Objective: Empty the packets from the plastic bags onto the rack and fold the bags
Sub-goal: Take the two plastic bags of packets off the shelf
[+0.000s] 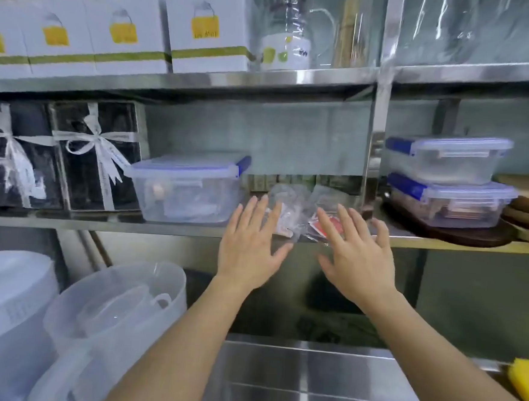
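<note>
Clear plastic bags holding red and white packets lie on the middle shelf of the steel rack, near its front edge. My left hand reaches up in front of the shelf with fingers straight and spread, its fingertips at the left side of the bags. My right hand does the same at the right side, its fingers over the red packets. Neither hand grips anything. The hands hide the lower parts of the bags.
A clear lidded box stands just left of the bags, with two ribboned black gift boxes beyond. Two stacked lidded boxes sit right of the rack's post. White cartons fill the top shelf. Plastic tubs stand lower left.
</note>
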Available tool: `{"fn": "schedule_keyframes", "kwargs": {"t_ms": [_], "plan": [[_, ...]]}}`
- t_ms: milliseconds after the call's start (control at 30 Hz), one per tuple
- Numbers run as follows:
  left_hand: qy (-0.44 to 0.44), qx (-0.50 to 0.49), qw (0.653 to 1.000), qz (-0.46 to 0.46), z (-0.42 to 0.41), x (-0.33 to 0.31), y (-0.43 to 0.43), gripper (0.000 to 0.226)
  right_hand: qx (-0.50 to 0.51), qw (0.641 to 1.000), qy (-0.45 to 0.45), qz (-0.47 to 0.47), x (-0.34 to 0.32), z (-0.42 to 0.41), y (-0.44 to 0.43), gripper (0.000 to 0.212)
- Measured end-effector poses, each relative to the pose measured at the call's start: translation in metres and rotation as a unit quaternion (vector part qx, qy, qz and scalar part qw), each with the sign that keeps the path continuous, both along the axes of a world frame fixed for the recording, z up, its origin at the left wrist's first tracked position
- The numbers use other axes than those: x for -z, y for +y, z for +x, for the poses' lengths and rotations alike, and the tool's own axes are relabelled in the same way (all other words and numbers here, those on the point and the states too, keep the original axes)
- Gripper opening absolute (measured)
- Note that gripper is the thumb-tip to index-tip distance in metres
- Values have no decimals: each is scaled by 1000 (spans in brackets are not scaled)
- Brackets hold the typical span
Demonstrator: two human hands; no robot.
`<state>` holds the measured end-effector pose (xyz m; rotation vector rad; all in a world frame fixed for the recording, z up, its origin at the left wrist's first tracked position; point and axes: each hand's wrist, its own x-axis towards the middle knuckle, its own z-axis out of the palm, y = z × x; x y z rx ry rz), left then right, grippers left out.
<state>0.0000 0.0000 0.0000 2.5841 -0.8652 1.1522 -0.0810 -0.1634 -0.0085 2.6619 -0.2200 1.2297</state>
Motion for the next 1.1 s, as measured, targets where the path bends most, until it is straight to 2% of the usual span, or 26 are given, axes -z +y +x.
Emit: {"fn": "schedule_keyframes", "kwargs": {"t_ms": [100, 167, 233, 367, 500, 633, 767, 900, 1100], "plan": [[37, -39, 996, 70, 14, 6, -7, 83, 5, 1000, 1, -23, 4, 18, -3, 71], [45, -44, 996, 71, 23, 11, -10, 79, 33, 999, 1, -41, 7, 27, -8, 60], [46, -44, 996, 61, 27, 17, -12, 65, 51, 997, -5, -61, 9, 32, -11, 43], [-11, -22, 1000, -1, 30, 21, -13, 27, 54, 994, -24, -95, 15, 34, -19, 16], [-7, 0, 1000, -10, 32, 18, -9, 20, 50, 995, -26, -83, 13, 31, -21, 17], [-46, 18, 998, -27, 25, 15, -6, 13, 60, 995, -7, -73, 14, 28, -28, 17], [-51, 52, 997, -30, 30, 15, -10, 37, 58, 996, -24, -64, 13, 26, -29, 16], [-70, 62, 996, -2, 24, 9, -8, 33, 38, 996, -20, -83, 9, 23, -28, 15], [-80, 63, 995, 17, -2, -16, 6, 23, -6, 998, -59, -35, -10, 5, -19, 12]]}}
